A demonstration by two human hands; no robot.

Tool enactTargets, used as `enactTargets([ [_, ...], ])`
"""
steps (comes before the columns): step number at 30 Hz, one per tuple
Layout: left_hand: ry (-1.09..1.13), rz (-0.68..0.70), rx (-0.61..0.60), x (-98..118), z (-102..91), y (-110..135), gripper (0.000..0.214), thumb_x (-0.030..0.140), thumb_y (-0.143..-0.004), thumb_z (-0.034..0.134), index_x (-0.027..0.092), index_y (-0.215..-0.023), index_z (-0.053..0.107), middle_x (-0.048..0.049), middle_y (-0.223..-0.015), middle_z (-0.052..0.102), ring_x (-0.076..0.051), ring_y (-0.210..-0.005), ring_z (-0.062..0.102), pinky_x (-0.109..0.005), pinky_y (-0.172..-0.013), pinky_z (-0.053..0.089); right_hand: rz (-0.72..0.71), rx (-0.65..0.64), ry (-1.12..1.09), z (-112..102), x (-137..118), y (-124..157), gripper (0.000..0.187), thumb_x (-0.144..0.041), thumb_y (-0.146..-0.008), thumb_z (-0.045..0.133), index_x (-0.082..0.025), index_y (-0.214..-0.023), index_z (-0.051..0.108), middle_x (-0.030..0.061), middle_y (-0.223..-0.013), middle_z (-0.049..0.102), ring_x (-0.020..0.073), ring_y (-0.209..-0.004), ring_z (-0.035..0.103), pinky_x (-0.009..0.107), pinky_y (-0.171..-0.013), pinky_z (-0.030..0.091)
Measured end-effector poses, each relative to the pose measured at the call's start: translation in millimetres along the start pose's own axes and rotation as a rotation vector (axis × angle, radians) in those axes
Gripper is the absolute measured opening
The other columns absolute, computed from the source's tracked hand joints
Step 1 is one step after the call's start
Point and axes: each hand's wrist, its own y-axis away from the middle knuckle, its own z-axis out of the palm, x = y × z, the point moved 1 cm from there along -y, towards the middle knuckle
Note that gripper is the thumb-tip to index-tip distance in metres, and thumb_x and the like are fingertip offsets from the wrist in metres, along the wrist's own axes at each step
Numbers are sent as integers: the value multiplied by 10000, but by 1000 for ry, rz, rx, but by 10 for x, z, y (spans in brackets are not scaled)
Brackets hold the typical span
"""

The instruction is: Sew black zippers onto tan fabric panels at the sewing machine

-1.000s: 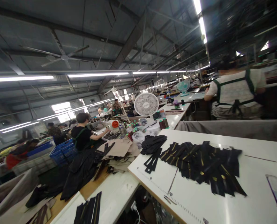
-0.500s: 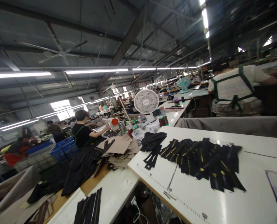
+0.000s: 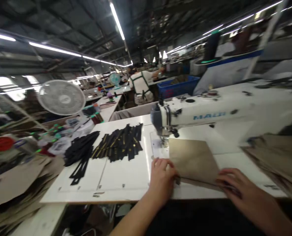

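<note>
A beige fabric panel (image 3: 193,159) lies on the white sewing table, its left edge beside the needle area of a white sewing machine (image 3: 204,114). My left hand (image 3: 162,177) is closed at the panel's lower left corner, fingers curled; a small dark bit shows by the thumb. At the lower right corner, my right hand (image 3: 241,188) pinches the panel's edge. Something dark and thin shows under the right fingers, too blurred to name. Black zipper pieces (image 3: 120,142) with gold teeth lie spread to the left, next to a heap of black strips (image 3: 80,150).
Stacked beige fabric (image 3: 281,160) lies on the right of the table. More beige panels (image 3: 20,183) are at the far left. A white fan (image 3: 62,97) and thread spools (image 3: 98,117) stand beyond. A co-worker (image 3: 142,85) is further back, near a blue crate (image 3: 177,86).
The view has swung right, bringing the sewing machine, the beige panel and both my hands into sight. The zipper pieces now appear further left.
</note>
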Motion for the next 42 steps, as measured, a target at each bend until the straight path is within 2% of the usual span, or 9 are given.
enactTargets([
  [3, 26, 129, 17, -1, -1, -66, 159, 110, -830, 606, 253, -852, 672, -17, -986, 635, -229, -1025, 525, -496, -1029, 287, -26, -82, 95, -157, -103, 49, 327, -121, -762, 367, -218, -919, 638, 76, -1149, 580, 163, -704, 644, 279, -561, 543],
  [6, -27, 202, 16, -12, -27, -163, 205, 72, -829, 535, 200, -937, 652, -58, -1012, 649, -258, -1046, 521, -502, -1044, 279, -52, -110, 142, -107, -380, 54, 437, -85, -696, 349, -159, -1010, 645, 99, -1193, 584, 188, -763, 654, 317, -669, 561],
  [9, -67, 205, 7, -37, -23, -290, 207, 103, -816, 520, 163, -980, 631, -87, -1065, 650, -262, -1060, 540, -494, -1073, 258, -130, -159, 101, -15, -635, 119, 545, -79, -643, 359, -102, -1120, 621, 127, -1228, 572, 204, -775, 658, 322, -690, 563],
  [12, -76, 168, -5, -49, 36, -382, 263, 266, -836, 568, 140, -1066, 592, -124, -1153, 622, -262, -1107, 542, -474, -1084, 268, -183, -171, 13, 29, -737, 194, 619, -70, -617, 358, -53, -1198, 572, 145, -1270, 537, 200, -734, 658, 318, -698, 562],
  [19, -104, 110, -149, 28, 46, -348, 749, 640, -765, 572, 115, -1284, 444, -165, -1366, 462, -308, -1278, 391, -533, -1120, 126, -210, -244, -152, 54, -591, 316, 706, -62, -600, 366, -78, -1298, 468, 145, -1378, 416, 170, -722, 649, 267, -626, 548],
  [25, -125, 124, -256, 36, 14, -334, 1057, 786, -640, 555, 51, -1366, 330, -209, -1441, 336, -367, -1358, 218, -557, -1111, 107, -309, -117, -87, -80, -527, 119, 431, -51, -790, 365, -105, -1149, 597, 142, -1217, 579, 206, -885, 651, 287, -707, 551],
  [29, -125, 162, -281, 5, 39, -365, 1079, 789, -631, 553, 38, -1370, 320, -228, -1447, 311, -367, -1366, 194, -539, -1119, 63, -403, -205, -69, -59, -509, -304, 289, -124, -890, 418, -136, -1070, 644, 107, -1114, 643, 211, -838, 657, 303, -666, 543],
  [34, -82, 159, -287, -30, 52, -356, 1086, 816, -657, 484, 40, -1392, 295, -227, -1459, 287, -371, -1367, 188, -563, -1111, 63, -437, -381, 2, 225, -356, -713, 339, -145, -853, 450, -144, -1142, 627, 95, -1246, 565, 220, -841, 667, 313, -660, 552],
  [42, -8, 127, -282, -26, 34, -293, 1141, 848, -633, 477, 70, -1430, 228, -209, -1479, 249, -359, -1379, 150, -575, -1107, 72, -432, -382, -33, 399, -192, -840, 406, -199, -898, 387, -147, -1268, 548, 115, -1324, 486, 247, -1010, 616, 389, -808, 544],
])
